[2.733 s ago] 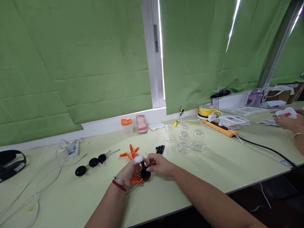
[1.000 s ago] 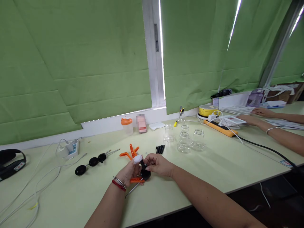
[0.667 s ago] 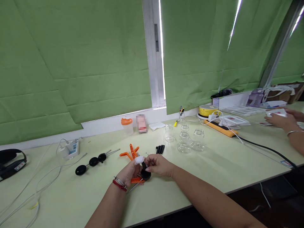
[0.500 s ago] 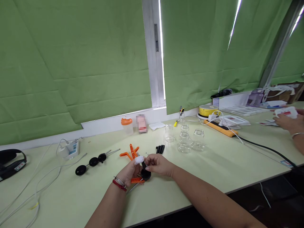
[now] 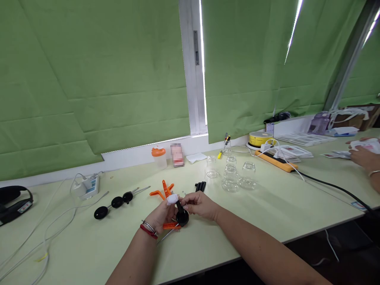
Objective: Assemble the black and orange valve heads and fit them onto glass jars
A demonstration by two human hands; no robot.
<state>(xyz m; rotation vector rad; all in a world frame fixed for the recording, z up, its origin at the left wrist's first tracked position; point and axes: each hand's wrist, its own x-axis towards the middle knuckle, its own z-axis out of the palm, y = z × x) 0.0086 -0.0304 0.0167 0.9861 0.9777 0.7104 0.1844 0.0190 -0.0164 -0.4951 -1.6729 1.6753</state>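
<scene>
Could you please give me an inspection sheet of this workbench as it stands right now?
Surface: pale green table, no spills seen.
Job's things: black knobbed part with a white cap, held just above the table; orange plastic pieces lie behind it.
Clutter: glass jars, black round-headed tools, orange-lidded cup, yellow tin, cards, black headset.
Hands: left hand and right hand both closed on the black knobbed part; a co-worker's hand holds a white object at far right.
Cables: white cables by a white power strip; black cable from an orange power strip.
Surroundings: green blinds, white window frame.
</scene>
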